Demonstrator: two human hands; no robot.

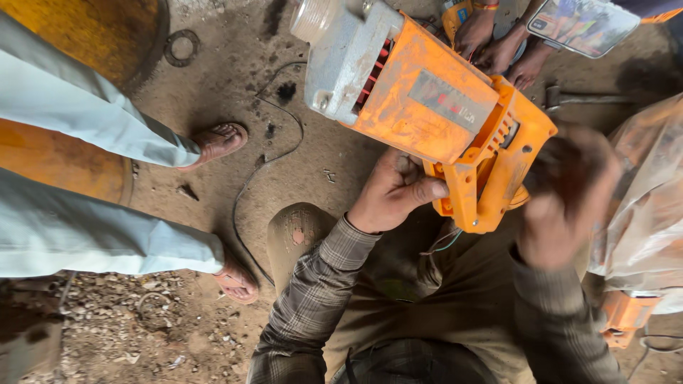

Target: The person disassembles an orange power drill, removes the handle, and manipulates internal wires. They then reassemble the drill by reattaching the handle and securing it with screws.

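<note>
Orange power tool [434, 107], dusty, is held over the lap above the dirt floor [213, 92]. Left hand [391, 192] is clamped on its rear handle housing. Right hand [565, 195] is blurred at the handle end; its grip cannot be told. Loose wires [445, 242] below are best kept unpinched, the body steadied.

Orange-and-grey power tool [427, 107], brown plaid sleeves [313, 299], black cable [267, 160]

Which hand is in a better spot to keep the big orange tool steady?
The left hand, probably. It already grips the underside of the orange power tool near its handle end, fingers wrapped on the casing. The right hand is blurred beside the tool's end, so its grip cannot be told.
</note>
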